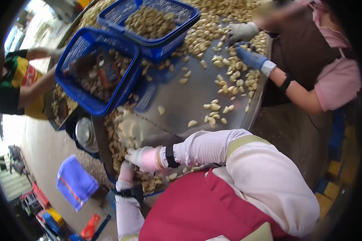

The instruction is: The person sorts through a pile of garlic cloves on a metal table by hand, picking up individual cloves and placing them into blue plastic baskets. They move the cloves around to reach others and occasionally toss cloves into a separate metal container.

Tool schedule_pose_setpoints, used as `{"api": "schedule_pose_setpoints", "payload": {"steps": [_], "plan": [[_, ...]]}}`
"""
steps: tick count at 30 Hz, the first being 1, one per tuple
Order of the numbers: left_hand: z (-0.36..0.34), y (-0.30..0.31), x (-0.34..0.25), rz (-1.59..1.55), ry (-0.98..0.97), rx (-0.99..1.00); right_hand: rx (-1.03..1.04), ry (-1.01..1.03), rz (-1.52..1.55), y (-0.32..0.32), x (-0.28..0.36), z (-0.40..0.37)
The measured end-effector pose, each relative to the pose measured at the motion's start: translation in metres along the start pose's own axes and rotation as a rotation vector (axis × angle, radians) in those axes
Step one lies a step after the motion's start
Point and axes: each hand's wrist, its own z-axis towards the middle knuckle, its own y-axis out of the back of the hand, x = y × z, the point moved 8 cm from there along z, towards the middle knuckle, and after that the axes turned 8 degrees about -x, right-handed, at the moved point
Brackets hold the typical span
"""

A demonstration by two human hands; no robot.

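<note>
My right hand (141, 158), in a white glove with a pink cuff, reaches across from the right over the near left corner of the metal table (171, 112). Its fingers are drawn together, and whatever they hold is too small to make out. Just below it is my left hand (127, 169), also gloved; its fingers are mostly hidden behind the right hand. Unpeeled-looking garlic cloves (116, 146) lie along the table's edge beside both hands. Paler garlic cloves (213, 114) are scattered farther right.
Two blue baskets (104, 106) hold cloves; the nearer also contains a brownish object (107, 76). A co-worker's blue-gloved hand (250, 58) and grey-gloved hand (242, 32) touch cloves at right. Another person (26, 84) stands left. A metal bowl (84, 131) and purple bag (76, 182) are lower left.
</note>
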Motion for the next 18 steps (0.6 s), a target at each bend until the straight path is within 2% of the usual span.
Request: {"api": "schedule_pose_setpoints", "payload": {"steps": [1, 2, 3, 4, 5, 6, 7, 8, 9, 10, 11, 12, 13, 14, 16, 18], "plan": [[-0.022, 0.009, -0.087, 0.173, -0.397, -0.181, -0.106, 0.048, -0.126, 0.024, -0.018, -0.002], [-0.044, 0.013, -0.151, 0.197, -0.061, -0.206, -0.173, -0.037, -0.210, 0.067, -0.035, -0.017], [-0.044, 0.016, -0.160, 0.326, -0.153, -0.350, -0.541, 0.011, -0.307, 0.098, -0.075, -0.030], [-0.046, 0.016, -0.185, 0.385, -0.258, -0.454, -0.596, -0.151, -0.457, 0.152, -0.094, -0.054], [-0.045, 0.008, -0.211, 0.413, -0.415, -0.477, -0.703, -0.274, -0.555, 0.197, -0.119, -0.084], [-0.046, 0.003, -0.234, 0.444, -0.566, -0.501, -0.730, -0.485, -0.666, 0.229, -0.167, -0.104], [-0.036, -0.009, -0.245, 0.566, -0.567, -0.378, -0.610, -0.734, -0.732, 0.259, -0.195, -0.132], [-0.031, -0.015, -0.253, 0.562, -0.584, -0.390, -0.774, -0.864, -0.791, 0.278, -0.230, -0.169], [-0.022, -0.024, -0.256, 0.668, -0.551, -0.410, -0.519, -1.050, -0.752, 0.277, -0.255, -0.192], [-0.010, -0.032, -0.260, 0.770, -0.515, -0.431, -0.481, -0.974, -0.779, 0.267, -0.239, -0.196], [0.001, -0.037, -0.265, 0.777, -0.550, -0.450, -0.500, -1.047, -0.731, 0.246, -0.255, -0.196], [0.009, -0.040, -0.273, 0.766, -0.566, -0.465, -0.351, -0.951, -0.593, 0.226, -0.229, -0.189], [0.016, -0.044, -0.280, 0.740, -0.584, -0.469, -0.131, -0.769, -0.509, 0.211, -0.198, -0.176], [0.020, -0.046, -0.286, 0.716, -0.601, -0.472, -0.092, -0.661, -0.423, 0.210, -0.182, -0.166], [0.023, -0.047, -0.290, 0.697, -0.624, -0.501, -0.230, -0.607, -0.413, 0.264, -0.180, -0.154], [0.024, -0.046, -0.286, 0.687, -0.652, -0.523, -0.478, -0.740, -0.482, 0.356, -0.211, -0.142]]}}
